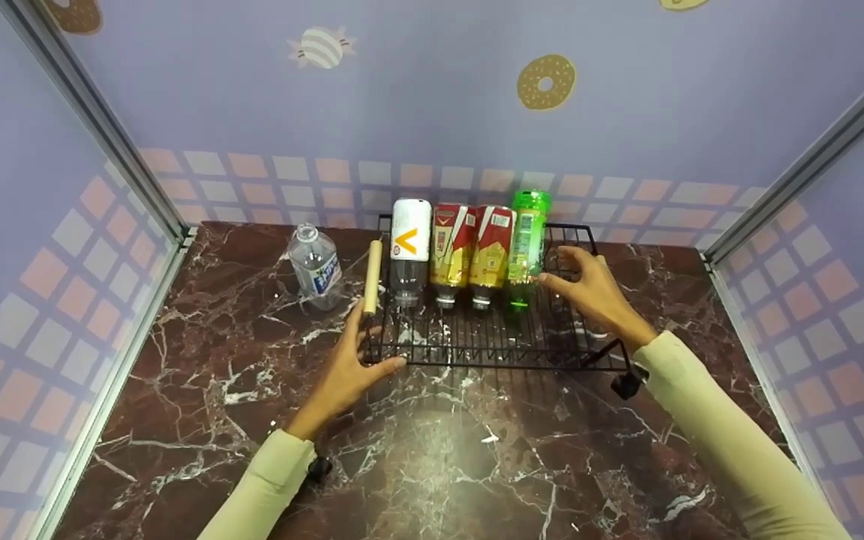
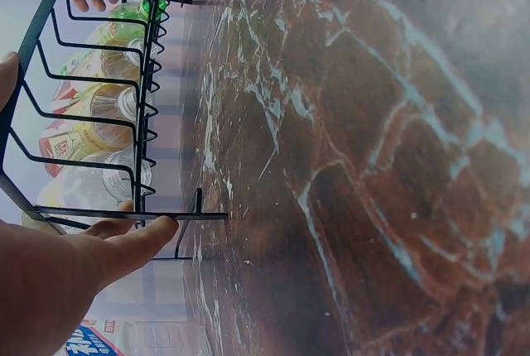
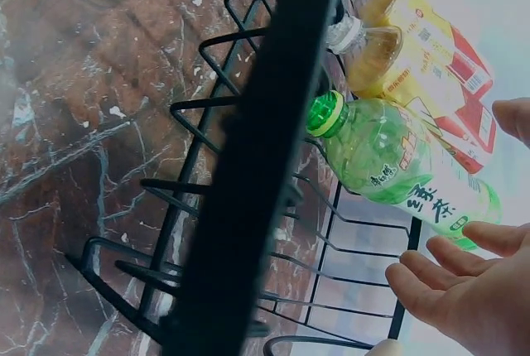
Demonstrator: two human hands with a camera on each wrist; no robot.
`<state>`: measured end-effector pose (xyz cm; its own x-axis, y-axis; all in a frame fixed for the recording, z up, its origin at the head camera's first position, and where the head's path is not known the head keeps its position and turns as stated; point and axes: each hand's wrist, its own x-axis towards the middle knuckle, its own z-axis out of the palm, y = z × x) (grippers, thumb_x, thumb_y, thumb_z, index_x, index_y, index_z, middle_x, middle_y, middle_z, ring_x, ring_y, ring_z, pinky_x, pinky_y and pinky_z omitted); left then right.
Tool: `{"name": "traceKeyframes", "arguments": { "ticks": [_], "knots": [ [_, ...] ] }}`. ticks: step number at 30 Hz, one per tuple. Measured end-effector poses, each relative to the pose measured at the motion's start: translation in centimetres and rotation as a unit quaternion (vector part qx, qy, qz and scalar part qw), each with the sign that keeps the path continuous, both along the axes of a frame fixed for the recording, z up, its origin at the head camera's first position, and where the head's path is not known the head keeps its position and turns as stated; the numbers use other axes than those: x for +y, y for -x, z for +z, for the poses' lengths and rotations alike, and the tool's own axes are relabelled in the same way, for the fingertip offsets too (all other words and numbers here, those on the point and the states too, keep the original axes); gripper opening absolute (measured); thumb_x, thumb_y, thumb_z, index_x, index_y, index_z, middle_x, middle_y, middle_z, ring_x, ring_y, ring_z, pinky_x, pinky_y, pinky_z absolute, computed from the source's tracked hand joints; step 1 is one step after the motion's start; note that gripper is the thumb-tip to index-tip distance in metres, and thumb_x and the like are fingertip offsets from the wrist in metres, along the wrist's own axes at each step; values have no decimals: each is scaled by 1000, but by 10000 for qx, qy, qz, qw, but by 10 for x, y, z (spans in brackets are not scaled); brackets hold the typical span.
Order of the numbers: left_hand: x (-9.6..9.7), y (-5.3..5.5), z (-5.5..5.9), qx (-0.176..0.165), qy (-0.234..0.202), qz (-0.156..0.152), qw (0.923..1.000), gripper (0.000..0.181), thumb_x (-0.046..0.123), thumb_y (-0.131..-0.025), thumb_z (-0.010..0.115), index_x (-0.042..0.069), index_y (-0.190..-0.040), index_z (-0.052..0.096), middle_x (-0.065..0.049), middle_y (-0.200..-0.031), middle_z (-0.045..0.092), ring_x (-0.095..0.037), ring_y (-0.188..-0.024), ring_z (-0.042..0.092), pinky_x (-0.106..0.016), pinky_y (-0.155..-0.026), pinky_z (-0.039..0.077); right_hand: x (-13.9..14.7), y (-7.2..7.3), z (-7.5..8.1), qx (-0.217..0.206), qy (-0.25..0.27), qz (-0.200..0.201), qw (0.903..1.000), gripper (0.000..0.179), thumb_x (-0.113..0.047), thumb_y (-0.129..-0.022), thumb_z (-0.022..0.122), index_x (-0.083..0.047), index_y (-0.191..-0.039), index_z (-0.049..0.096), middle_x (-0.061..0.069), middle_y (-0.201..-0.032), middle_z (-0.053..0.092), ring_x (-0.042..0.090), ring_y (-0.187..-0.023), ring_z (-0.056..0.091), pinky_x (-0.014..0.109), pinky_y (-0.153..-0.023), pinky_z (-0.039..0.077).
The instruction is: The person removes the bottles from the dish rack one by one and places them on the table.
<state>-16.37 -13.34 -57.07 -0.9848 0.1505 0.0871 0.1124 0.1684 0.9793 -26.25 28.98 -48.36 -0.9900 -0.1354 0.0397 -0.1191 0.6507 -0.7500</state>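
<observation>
While the head view looks down, 4 bottles lie in the black wire rack [image 1: 507, 367], caps on the near side: a white-labelled bottle [image 1: 411, 240], 2 red-and-yellow bottles [image 1: 451, 244], then the green bottle [image 1: 528, 244] on the right. Beside it the right hand [image 1: 598, 294] is spread, gripping nothing; a clear bottle [image 1: 316, 266] stands left of the rack. Over to the left wrist view: the left hand [image 2: 79, 269] straddles the rack's corner, thumb and fingers spread against the wire rather than wrapped round it. Light, steady pressure should serve best there, I'd judge. Now the right wrist view: fingers fan out near the green bottle's base, contact hard to tell. Any straightening looks best done gently, with knuckles clear of the wire.
</observation>
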Motion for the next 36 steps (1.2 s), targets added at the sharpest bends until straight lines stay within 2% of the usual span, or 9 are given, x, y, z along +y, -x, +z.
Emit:
{"name": "traceKeyframes", "arguments": {
  "ticks": [8, 14, 22, 31, 36],
  "knots": [
    [3, -1, -2, -60, -36, -22, 10000, 125, 23, -87, 96, 18, -178, 11, -22, -183, 8, -46, -153, 48, -68, -123, 41, 1, 9, -6, -42, -211, -67, 9997, 81, -43, -102, 78, 3, -161, 48, 26, -158, 57, 43, -144, 47, 61, -125, 37],
    [3, -2, -2, -127, -252, -76, 9996, 127, 18, -86, 96, 19, -179, 9, -24, -182, 11, -46, -154, 46, -66, -122, 44, -1, 17, -10, -101, -242, -77, 9996, 82, -44, -102, 79, 4, -161, 48, 25, -157, 58, 42, -145, 54, 60, -122, 45],
    [1, -2, -2, -56, -190, -112, 9997, 126, 18, -87, 96, 19, -179, 9, -22, -183, 11, -45, -153, 48, -65, -126, 39, -2, 23, -16, -285, -274, 23, 9992, 83, -44, -103, 76, 5, -162, 44, 27, -158, 56, 45, -145, 55, 60, -123, 44],
    [1, 0, 0, -69, -381, -103, 9992, 126, 14, -87, 95, 16, -178, 8, -26, -180, 18, -48, -154, 45, -66, -124, 41, -5, 31, -9, -387, -309, 83, 9987, 86, -47, -103, 76, 2, -165, 42, 25, -164, 51, 44, -146, 53, 62, -122, 45],
    [1, -1, 1, -61, -336, -90, 9994, 126, 15, -87, 96, 15, -178, 8, -27, -179, 21, -49, -153, 46, -66, -125, 40, -5, 35, -6, -416, -317, 108, 9986, 86, -48, -102, 76, 1, -165, 43, 25, -165, 49, 45, -147, 52, 64, -122, 44]
  ]
}}
